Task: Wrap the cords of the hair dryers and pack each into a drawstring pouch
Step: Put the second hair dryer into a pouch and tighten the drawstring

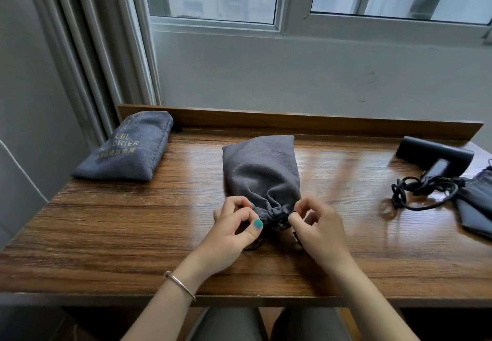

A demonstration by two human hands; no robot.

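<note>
i've got both hands at the near-centre of the tabletop [133,234], working the mouth of the middle pouch [262,172]. it's grey, bulging, lying w/ its gathered neck toward me and its closed end toward the far side. my left hand [234,231] has fingers curled, thumb and forefinger pinching the bunched fabric at the left of the neck. my right hand [316,226] is curled too, fingertips pinching the black drawstring [279,220] at the right side of the neck; the loose cord ends trail toward me btwn the two hands.

far left, another filled grey pouch w/ printed lettering [127,151] lies on its own, well apart from the centre one. far right, a black hair dryer [436,158] lies on its side, its cord [415,191] loose in untidy loops just nearer than the handle. an empty flat pouch [476,207] lies beside it at the right edge, partly under the cord. bracelet [179,283] on my left wrist.
</note>
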